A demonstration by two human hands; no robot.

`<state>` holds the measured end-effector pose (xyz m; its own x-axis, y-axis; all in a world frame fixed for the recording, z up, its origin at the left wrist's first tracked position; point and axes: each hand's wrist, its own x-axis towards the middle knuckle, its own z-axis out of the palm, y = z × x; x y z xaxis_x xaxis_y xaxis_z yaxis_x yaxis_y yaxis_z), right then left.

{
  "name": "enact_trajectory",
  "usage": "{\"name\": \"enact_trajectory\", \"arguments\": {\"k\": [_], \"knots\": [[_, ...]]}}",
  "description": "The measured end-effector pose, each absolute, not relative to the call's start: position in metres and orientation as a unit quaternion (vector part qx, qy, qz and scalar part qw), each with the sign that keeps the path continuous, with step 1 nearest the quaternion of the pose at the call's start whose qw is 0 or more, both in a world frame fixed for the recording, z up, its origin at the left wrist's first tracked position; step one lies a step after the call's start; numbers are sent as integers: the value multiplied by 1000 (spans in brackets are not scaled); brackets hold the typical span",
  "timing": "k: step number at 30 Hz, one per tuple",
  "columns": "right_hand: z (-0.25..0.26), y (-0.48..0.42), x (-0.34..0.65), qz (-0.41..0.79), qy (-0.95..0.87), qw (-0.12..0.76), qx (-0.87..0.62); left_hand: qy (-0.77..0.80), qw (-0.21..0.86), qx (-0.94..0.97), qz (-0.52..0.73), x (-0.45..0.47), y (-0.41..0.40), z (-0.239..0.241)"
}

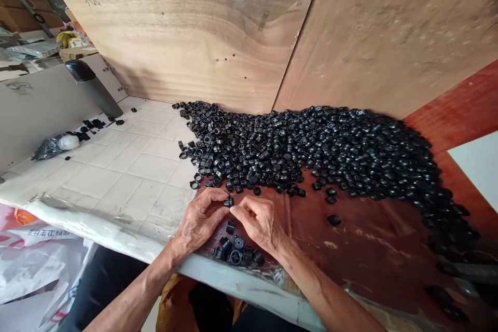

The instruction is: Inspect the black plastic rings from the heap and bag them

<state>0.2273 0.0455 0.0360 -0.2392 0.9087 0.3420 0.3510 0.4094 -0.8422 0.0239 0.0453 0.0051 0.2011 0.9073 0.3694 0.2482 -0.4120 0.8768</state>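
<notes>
A small black plastic ring part (pixel 229 202) is pinched between the fingertips of my left hand (pixel 200 220) and my right hand (pixel 259 223), just above the red-brown board (pixel 358 249) at the table's near edge. Under my hands lies a small cluster of black parts (pixel 235 254). A large heap of the same black parts (pixel 311 150) spreads behind my hands, from the middle to the far right.
Plywood sheets (pixel 218 36) stand upright behind the heap. White tiled tabletop (pixel 128 166) lies to the left, with a dark cylinder (pixel 93 88), a few loose black parts and a bag (pixel 54 145). White sacks (pixel 35 259) sit below the table edge.
</notes>
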Motion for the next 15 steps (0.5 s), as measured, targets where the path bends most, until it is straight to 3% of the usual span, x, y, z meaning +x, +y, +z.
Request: {"name": "enact_trajectory", "arguments": {"k": [9, 15], "knots": [[33, 48, 225, 377, -679, 449, -442, 398, 325, 720, 466, 25, 45, 11], [28, 44, 222, 428, -664, 385, -478, 364, 292, 781, 415, 20, 46, 18]]}}
